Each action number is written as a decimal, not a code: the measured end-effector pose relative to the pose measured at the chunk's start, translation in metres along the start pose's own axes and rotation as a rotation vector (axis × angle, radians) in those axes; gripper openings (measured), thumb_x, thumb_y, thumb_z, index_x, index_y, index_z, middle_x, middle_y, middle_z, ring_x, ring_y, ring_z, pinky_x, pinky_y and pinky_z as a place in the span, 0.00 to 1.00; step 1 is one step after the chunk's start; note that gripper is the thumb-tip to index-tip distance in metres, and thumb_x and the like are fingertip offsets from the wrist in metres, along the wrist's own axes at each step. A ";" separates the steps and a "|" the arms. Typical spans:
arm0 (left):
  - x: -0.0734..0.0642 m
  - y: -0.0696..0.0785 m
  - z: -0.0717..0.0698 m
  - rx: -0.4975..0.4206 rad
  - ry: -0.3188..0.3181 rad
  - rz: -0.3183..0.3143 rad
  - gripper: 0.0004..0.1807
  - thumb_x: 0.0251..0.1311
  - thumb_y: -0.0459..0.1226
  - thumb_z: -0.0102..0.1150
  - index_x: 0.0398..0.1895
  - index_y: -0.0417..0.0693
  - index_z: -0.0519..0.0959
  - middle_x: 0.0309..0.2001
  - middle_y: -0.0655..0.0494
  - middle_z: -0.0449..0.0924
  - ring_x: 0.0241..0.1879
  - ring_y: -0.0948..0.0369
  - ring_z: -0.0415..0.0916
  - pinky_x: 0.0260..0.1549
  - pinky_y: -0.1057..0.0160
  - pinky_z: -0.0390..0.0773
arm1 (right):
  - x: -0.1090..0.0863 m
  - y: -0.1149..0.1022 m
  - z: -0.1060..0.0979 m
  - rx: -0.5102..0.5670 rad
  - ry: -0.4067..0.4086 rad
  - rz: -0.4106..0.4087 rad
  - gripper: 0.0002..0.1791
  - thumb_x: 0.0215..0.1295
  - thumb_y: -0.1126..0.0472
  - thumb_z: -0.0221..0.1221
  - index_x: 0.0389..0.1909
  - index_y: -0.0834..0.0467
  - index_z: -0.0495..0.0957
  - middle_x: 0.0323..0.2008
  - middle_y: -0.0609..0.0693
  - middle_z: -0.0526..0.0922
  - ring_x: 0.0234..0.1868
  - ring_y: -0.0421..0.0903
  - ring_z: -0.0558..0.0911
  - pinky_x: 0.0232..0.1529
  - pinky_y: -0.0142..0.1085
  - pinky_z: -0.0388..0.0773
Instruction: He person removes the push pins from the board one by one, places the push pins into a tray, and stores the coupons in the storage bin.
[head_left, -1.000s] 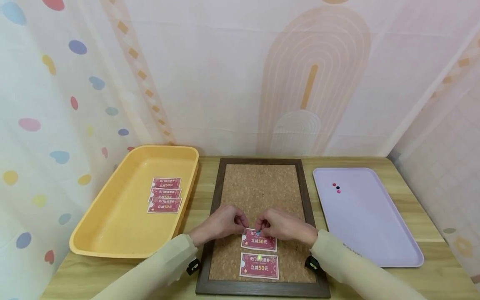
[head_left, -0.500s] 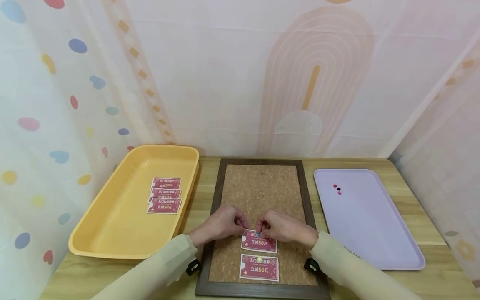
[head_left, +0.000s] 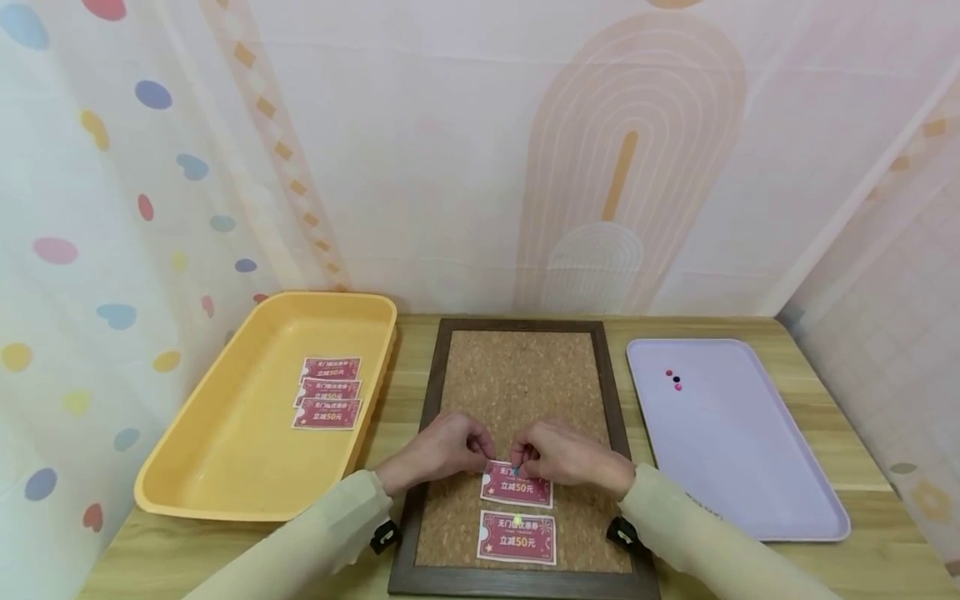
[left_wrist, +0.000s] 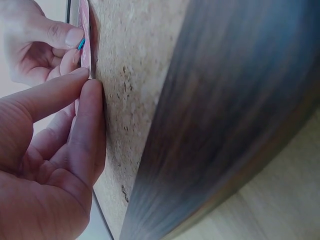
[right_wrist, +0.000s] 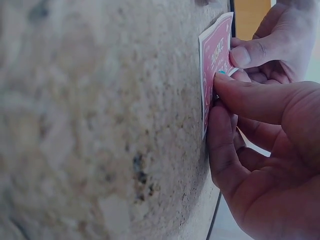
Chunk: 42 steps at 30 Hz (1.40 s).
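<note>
Upper coupon [head_left: 517,490] flat-ish on the cork board [head_left: 525,375], just beyond the lower one. Left hand [head_left: 450,444]: fingers pinch its far left corner. Right hand [head_left: 566,454]: fingers grasp the blue pin [head_left: 516,472] at its top middle. In the right-wrist view the paper looks partly raised off the cork; whether the pin's point is in, cannot tell.

Done, by the look of it: lower coupon [head_left: 517,543], green pin [head_left: 517,521] at its top middle. In hand: the second. Left over: three coupons [head_left: 327,414], overlapping, in the yellow tub [head_left: 225,475] left of the board; three loose pins [head_left: 677,379], red, black and pink, on the lilac tray [head_left: 750,458] to the right. Counts match.

Cork beyond the hands is bare. In the way: only the fingers, hiding part of the upper coupon's far edge. All on a wooden worktop [head_left: 411,358]; patterned curtain [head_left: 420,167] behind.
</note>
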<state>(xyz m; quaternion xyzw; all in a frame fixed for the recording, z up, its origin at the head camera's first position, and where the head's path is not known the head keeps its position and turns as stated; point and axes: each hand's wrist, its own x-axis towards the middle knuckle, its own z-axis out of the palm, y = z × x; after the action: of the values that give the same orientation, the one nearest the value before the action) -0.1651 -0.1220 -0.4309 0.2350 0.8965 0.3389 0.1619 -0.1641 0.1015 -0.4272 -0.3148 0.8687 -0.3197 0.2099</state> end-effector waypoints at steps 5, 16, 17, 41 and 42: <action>-0.001 -0.002 0.000 -0.018 -0.009 -0.005 0.05 0.55 0.33 0.76 0.27 0.49 0.87 0.26 0.65 0.82 0.26 0.67 0.75 0.27 0.67 0.74 | 0.000 0.001 0.001 0.014 -0.013 0.001 0.07 0.64 0.71 0.66 0.31 0.55 0.83 0.24 0.40 0.78 0.24 0.35 0.74 0.27 0.29 0.71; -0.005 -0.004 -0.005 -0.042 -0.005 -0.022 0.05 0.53 0.34 0.77 0.28 0.49 0.88 0.25 0.65 0.83 0.27 0.67 0.75 0.27 0.68 0.74 | 0.006 0.000 0.001 0.032 -0.034 -0.002 0.08 0.64 0.68 0.69 0.31 0.52 0.82 0.25 0.40 0.78 0.26 0.34 0.74 0.30 0.30 0.71; -0.005 -0.004 -0.005 -0.042 -0.004 -0.022 0.05 0.53 0.34 0.77 0.28 0.49 0.88 0.25 0.66 0.83 0.26 0.67 0.75 0.27 0.67 0.74 | 0.006 0.000 0.001 0.036 -0.036 0.001 0.08 0.64 0.68 0.69 0.30 0.52 0.81 0.25 0.40 0.78 0.26 0.34 0.74 0.29 0.30 0.70; 0.001 -0.001 -0.002 -0.058 -0.001 -0.016 0.05 0.54 0.33 0.77 0.26 0.49 0.88 0.24 0.65 0.83 0.25 0.67 0.74 0.25 0.68 0.72 | 0.005 0.003 -0.005 0.019 -0.089 -0.022 0.10 0.66 0.69 0.66 0.28 0.53 0.79 0.23 0.39 0.76 0.24 0.34 0.72 0.27 0.28 0.68; 0.000 -0.001 -0.002 -0.060 -0.004 -0.014 0.05 0.54 0.33 0.77 0.26 0.49 0.88 0.25 0.65 0.83 0.25 0.67 0.74 0.25 0.68 0.72 | 0.005 0.003 -0.006 0.022 -0.095 -0.030 0.10 0.66 0.69 0.65 0.28 0.53 0.79 0.23 0.39 0.76 0.24 0.34 0.72 0.27 0.28 0.68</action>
<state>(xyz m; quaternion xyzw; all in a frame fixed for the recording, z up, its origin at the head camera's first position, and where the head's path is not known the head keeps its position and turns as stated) -0.1665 -0.1230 -0.4300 0.2245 0.8873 0.3640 0.1729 -0.1722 0.1025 -0.4263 -0.3401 0.8494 -0.3169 0.2499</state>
